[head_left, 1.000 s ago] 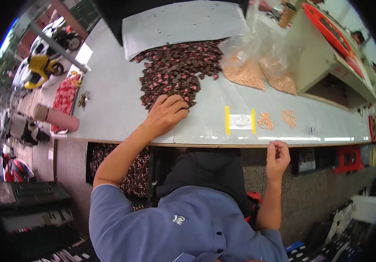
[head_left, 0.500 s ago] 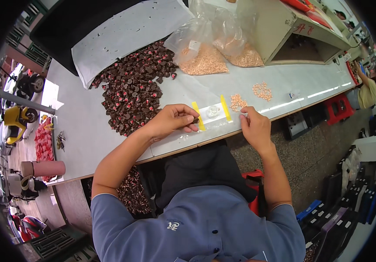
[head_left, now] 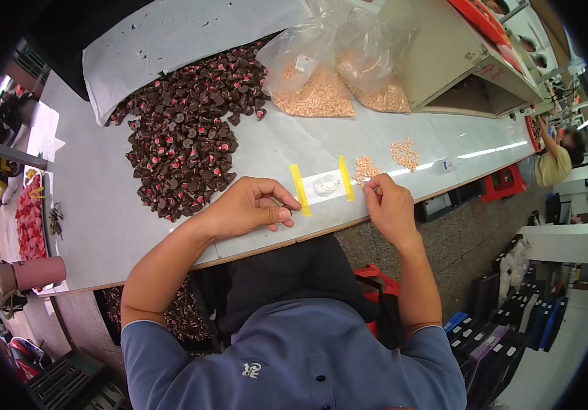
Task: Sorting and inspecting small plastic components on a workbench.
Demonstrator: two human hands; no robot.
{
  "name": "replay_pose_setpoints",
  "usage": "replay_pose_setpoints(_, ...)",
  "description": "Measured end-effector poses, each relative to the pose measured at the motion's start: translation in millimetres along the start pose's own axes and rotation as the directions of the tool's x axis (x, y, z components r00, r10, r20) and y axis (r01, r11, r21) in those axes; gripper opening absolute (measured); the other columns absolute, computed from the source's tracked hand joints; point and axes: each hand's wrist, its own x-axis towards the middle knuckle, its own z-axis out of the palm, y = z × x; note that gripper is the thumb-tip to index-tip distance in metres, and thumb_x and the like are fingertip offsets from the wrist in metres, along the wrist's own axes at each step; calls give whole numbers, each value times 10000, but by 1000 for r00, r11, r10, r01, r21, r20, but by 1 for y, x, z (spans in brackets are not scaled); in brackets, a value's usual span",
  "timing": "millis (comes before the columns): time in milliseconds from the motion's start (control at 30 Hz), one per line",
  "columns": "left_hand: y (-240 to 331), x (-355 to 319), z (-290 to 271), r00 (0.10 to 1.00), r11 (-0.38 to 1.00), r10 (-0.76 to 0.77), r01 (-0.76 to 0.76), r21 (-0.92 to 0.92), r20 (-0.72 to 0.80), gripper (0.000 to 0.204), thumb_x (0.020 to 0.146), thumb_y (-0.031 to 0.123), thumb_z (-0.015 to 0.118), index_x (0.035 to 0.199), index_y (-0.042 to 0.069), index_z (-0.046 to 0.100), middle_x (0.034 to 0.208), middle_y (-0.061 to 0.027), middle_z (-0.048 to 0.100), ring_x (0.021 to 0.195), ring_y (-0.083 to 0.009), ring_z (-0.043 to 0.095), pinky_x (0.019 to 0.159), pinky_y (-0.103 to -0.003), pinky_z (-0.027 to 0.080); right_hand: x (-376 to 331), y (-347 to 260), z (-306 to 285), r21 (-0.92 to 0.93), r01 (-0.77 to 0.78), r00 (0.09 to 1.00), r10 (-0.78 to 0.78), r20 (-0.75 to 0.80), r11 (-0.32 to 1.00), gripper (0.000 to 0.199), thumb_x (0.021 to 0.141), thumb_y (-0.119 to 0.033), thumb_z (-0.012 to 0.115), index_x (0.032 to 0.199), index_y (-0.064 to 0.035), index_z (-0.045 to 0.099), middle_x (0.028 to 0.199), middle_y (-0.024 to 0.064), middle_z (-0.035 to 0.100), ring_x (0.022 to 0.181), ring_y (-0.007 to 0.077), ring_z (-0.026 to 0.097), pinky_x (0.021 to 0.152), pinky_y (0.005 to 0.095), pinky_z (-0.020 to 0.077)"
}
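My left hand (head_left: 253, 206) is closed beside the left yellow tape strip (head_left: 300, 191), a small dark piece (head_left: 295, 208) at its fingertips. That piece resembles those in the big heap of dark cap-like parts (head_left: 185, 137), some showing red faces. My right hand (head_left: 394, 210) has thumb and index finger pinched together at the near edge of a little pile of beige bits (head_left: 366, 167); whatever they hold is too small to make out. Between the hands, a small clear round piece (head_left: 326, 184) lies on a white card (head_left: 314, 198) taped to the table at both sides.
A second beige pile (head_left: 404, 155) lies farther right. Clear bags of beige bits (head_left: 318, 92) stand at the back, beside a pale open-fronted box (head_left: 471, 92). A white sheet (head_left: 171, 48) borders the dark heap. At far right, another person (head_left: 557, 164) sits near a red stool (head_left: 504, 183).
The whole view has shifted. My right thumb and index finger have come together beside the beige pile. My left hand has drawn slightly back from the taped card.
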Motion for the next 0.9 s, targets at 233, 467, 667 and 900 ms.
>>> replay_pose_setpoints(233, -6, 2, 5, 1000, 1000, -25, 25, -7, 1, 163, 923, 48, 642, 1072, -17, 651, 1127, -124, 680, 874, -174, 709, 646, -259, 545, -13, -15, -3, 250, -85, 996, 72, 58, 965, 61, 884, -34, 645, 875, -8, 591, 577, 18, 562, 506, 64, 503, 480, 237, 383)
replay_pose_setpoints(467, -14, 5, 12, 994, 996, -68, 72, -43, 88, 175, 931, 117, 659, 1033, -25, 639, 1054, -126, 680, 812, -171, 706, 625, -247, 555, -14, -69, 11, 502, 217, 933, -330, 146, 837, 105, 822, -16, 703, 852, -37, 604, 575, 21, 547, 459, 103, 504, 442, 246, 376)
replay_pose_setpoints(667, -15, 5, 10, 987, 994, -25, 41, -97, 156, 192, 935, 130, 663, 1048, -18, 618, 963, -92, 674, 804, -163, 701, 639, -248, 560, -4, -78, 19, 469, 274, 887, -409, 216, 840, 89, 838, -22, 688, 865, -25, 604, 610, 38, 574, 482, 124, 540, 451, 257, 404)
replay_pose_setpoints(900, -14, 3, 4, 993, 991, -20, 34, -128, 112, 198, 954, 189, 647, 1015, 3, 620, 993, -103, 679, 799, -175, 703, 664, -253, 555, -1, -85, 30, 498, 288, 942, -336, 7, 818, 76, 841, 2, 680, 859, -2, 606, 637, 51, 595, 509, 107, 556, 461, 237, 414)
